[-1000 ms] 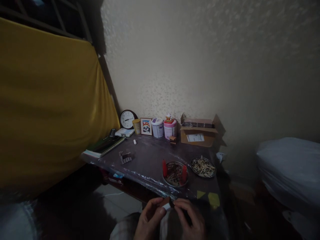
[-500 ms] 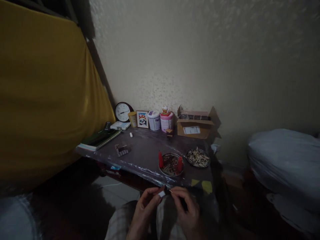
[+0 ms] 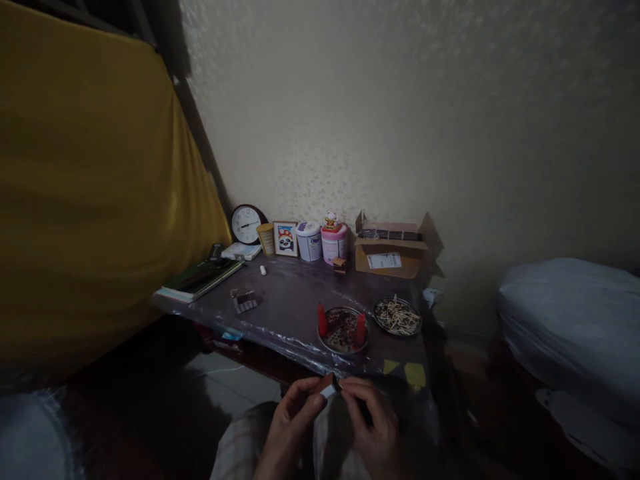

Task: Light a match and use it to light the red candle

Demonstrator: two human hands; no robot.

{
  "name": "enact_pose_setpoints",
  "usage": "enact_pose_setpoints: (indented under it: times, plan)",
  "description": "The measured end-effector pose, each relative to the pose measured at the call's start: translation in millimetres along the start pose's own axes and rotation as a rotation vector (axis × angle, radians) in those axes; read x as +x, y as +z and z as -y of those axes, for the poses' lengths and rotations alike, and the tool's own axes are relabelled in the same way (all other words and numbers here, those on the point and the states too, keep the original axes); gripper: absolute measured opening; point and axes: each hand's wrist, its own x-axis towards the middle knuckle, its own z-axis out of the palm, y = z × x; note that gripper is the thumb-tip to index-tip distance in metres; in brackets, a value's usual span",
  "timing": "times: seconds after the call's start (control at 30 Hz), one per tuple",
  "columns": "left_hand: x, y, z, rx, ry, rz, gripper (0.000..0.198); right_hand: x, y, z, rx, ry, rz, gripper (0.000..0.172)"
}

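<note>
- Left hand (image 3: 293, 427): low in the view over the lap, thumb and fingers pinched on a small pale box-like object (image 3: 327, 389), held just short of the table's near edge.
- Right hand (image 3: 373, 427): fingers curled, tips meeting the same small object from the other side; whether it grips anything of its own is too dim to tell.
- Dark table under clear plastic sheet (image 3: 290, 307): directly beyond the hands.
- Round metal dish with two red candles (image 3: 343, 329): near the front edge.
- Round metal dish of pale matchsticks (image 3: 397, 316): just beside it, to the right.
- Open brown cardboard box (image 3: 393, 253): at the wall.
- Round dark-rimmed clock (image 3: 245, 224): back left, leaning at the wall.
</note>
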Motion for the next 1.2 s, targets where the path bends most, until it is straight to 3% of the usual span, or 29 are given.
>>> enact_pose_setpoints:
  times: [0.4,0.67,0.93,1.1,1.2]
  plan:
    - [1.7,-0.1,-1.2,0.077,0.044,0.008,0.026,3.0,-0.5,1.8,0.019,0.004,-0.003,0.015]
    - [4.2,-2.7,4.1,0.018,0.052,0.023,0.023,5.8,-1.4,5.3,0.013,-0.016,-0.008,0.014]
    - [-0.6,2.8,-4.4,0.009,0.031,-0.008,0.02,9.4,-4.5,12.7,-0.002,-0.028,-0.048,0.016]
    - [-1.2,7.3,-6.9,-0.036,0.026,-0.006,0.021,9.9,-3.0,4.7,-0.043,-0.082,-0.019,0.018]
    - [-1.4,8.1,-7.2,-0.053,0.02,0.004,0.021,14.8,-9.8,8.7,-0.055,-0.06,-0.076,0.017]
